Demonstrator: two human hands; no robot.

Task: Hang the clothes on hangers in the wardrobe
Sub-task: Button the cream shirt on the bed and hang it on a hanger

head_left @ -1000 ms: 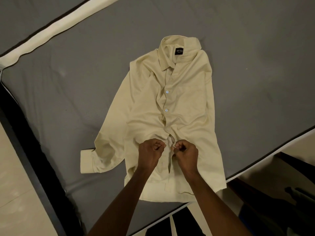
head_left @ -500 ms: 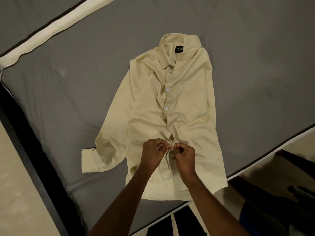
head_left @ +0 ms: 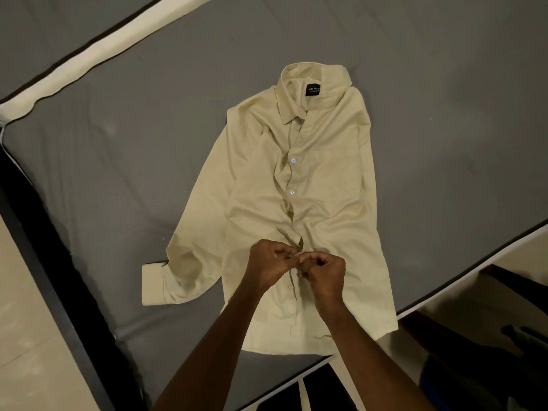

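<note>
A grey mattress with cream piping lies above a tiled floor.

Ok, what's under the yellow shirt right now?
The yellow shirt lies flat on the grey mattress. No hanger shows. Anything beneath the cloth is covered, and so is the placket under both hands.

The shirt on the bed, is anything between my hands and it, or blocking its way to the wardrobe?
Nothing lies between them: the left hand and right hand already pinch the shirt at its front placket. No wardrobe or hanger is in view, so that path cannot be judged.
</note>
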